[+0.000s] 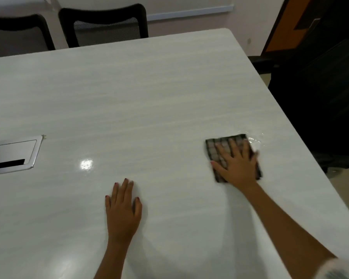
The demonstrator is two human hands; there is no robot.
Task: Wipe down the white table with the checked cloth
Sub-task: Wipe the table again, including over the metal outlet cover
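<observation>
The white table fills most of the head view. A folded checked cloth, dark with grey squares, lies flat on it near the right edge. My right hand presses down on the cloth with straight, spread fingers and covers its middle. A small wet patch glistens just beyond the cloth's far right corner. My left hand rests flat on the bare table in the near centre, fingers straight, holding nothing.
A metal cable hatch is set into the table at the left. Two black mesh chairs stand behind the far edge. A dark chair stands off the right edge, close to the cloth.
</observation>
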